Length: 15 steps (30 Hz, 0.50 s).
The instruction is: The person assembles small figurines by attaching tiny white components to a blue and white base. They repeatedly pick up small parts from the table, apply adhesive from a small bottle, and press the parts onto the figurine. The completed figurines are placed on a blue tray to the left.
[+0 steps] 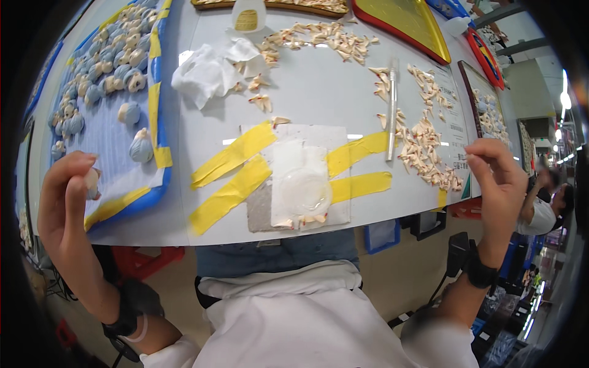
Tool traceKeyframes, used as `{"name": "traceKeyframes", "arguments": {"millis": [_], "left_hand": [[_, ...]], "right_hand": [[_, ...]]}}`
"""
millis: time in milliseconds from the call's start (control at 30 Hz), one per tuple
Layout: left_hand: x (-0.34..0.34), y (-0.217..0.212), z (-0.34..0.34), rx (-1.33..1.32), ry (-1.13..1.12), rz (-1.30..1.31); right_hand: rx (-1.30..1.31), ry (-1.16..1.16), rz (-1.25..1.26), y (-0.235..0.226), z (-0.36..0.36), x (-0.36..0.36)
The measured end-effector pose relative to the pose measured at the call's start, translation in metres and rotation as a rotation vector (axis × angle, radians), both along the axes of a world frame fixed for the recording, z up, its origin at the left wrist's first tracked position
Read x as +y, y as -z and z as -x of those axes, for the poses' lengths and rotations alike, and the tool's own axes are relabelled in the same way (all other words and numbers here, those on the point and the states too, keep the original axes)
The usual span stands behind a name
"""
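Two hands raised: our left hand (pixel 67 196) at frame left pinches a small shell (pixel 92 182); our right hand (pixel 497 178) pinches fingertips together, contents unclear.

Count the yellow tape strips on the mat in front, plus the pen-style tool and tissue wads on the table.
Yellow tape strips: 4
Pen-style tool: 1
White tissue wad: 1
Total: 6

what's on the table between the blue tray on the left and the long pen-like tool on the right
In the head view, between the blue tray and the pen-like tool lies a board fixed with yellow tape strips, carrying a clear round dish.
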<state>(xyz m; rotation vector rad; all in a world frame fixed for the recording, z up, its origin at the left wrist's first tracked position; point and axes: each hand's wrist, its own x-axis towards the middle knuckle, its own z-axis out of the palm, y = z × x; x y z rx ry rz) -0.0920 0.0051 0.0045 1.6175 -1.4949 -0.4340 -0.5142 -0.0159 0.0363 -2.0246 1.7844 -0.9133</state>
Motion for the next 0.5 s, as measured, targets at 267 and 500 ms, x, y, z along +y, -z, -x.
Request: {"name": "traceKeyframes", "arguments": {"millis": [267,500], "left_hand": [[0.034,0.016,0.057,0.718,0.364,-0.006],[0.042,0.042,0.074,0.695,0.412,-0.015]], "right_hand": [[-0.258,-0.265,-0.111,-0.009,-0.09,-0.002],[0.085,-0.456,-0.03,-0.003,-0.147,-0.005]]}}
